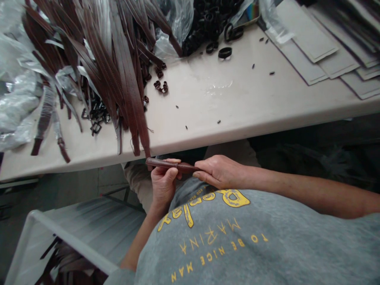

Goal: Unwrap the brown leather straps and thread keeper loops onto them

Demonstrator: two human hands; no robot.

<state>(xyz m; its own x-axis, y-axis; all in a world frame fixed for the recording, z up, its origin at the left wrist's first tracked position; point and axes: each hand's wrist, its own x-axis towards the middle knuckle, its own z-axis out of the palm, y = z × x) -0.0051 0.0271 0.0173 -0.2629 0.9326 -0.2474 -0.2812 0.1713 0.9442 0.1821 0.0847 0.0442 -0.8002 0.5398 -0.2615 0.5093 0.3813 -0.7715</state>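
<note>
A brown leather strap (185, 168) is stretched between my two hands, just in front of the table edge. My left hand (164, 184) is closed round its folded end, thumb pressed on the near side. A narrow loop (175, 164) circles the strap by that thumb. On the other side, my right hand (218, 171) pinches the tapering part, and its fingers cover the rest. Close to my left hand, a thick bundle of brown leather straps (118, 79) lies across the table with ends reaching its front edge.
The pale table (190, 136) carries black metal buckles (96, 126), small brown loops (161, 86), a heap of black rings (208, 19) and scattered dark bits. Grey flat sheets (314, 43) are stacked at right. Below left stands a white-framed rack (68, 237) with more straps (71, 261).
</note>
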